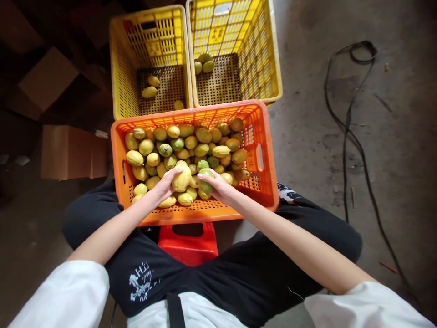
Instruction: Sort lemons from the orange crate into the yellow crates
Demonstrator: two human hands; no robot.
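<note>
An orange plastic crate (191, 214) in front of me holds many yellow and green lemons. My left hand (168, 183) is closed around a large yellow lemon (182, 178) above the pile. Just to the right, my right hand (220, 186) grips a green lemon (205, 181), with the thumb over its top. The two held fruits are a short gap apart. Between and behind them lies a small bright green lemon (202, 166) in the pile. Several fruits under my hands are partly hidden.
Behind the orange crate stand two yellow crates: the left one (116, 77) holds a few yellow lemons, the right one (277, 68) a few green lemons. A cardboard box (68, 152) sits at left. A red stool (187, 253) shows between my legs. Black cable (345, 136) lies on the floor at right.
</note>
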